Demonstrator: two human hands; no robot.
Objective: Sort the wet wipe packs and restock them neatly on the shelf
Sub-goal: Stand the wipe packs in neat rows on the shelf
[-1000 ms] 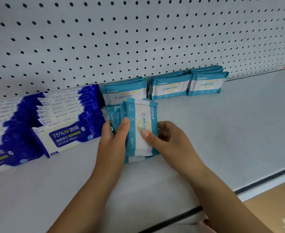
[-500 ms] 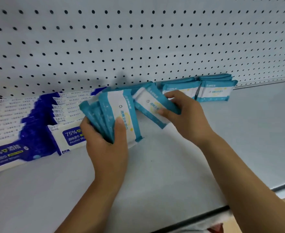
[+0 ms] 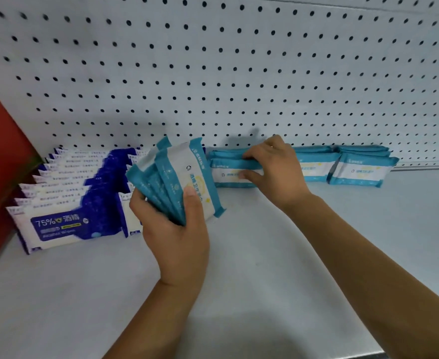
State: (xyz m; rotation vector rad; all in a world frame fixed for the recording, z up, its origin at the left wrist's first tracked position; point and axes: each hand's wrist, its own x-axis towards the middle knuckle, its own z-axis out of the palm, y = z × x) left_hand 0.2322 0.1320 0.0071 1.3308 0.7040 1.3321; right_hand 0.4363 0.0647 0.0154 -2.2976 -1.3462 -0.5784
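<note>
Pulled from the fan half a second ago, now set upright at the front of the leftmost teal stack [image 3: 223, 154] at the back of the shelf [image 3: 265, 268], against the pegboard [image 3: 239, 73]: probably one more teal pack [image 3: 226, 174] restocked. Pinching it with the right hand [image 3: 273, 172], fingers [image 3: 252, 154] curled over its top, thumb on its face. Gripping the remaining teal fan [image 3: 177, 177] in the left hand [image 3: 177, 229], fingers wrapped round, thumb across the front.

Shop: pegboard back panel [image 3: 239, 73] & shelf [image 3: 265, 281] w/ rows of identical wipe packs [image 3: 65, 224] faced fwd.
</note>
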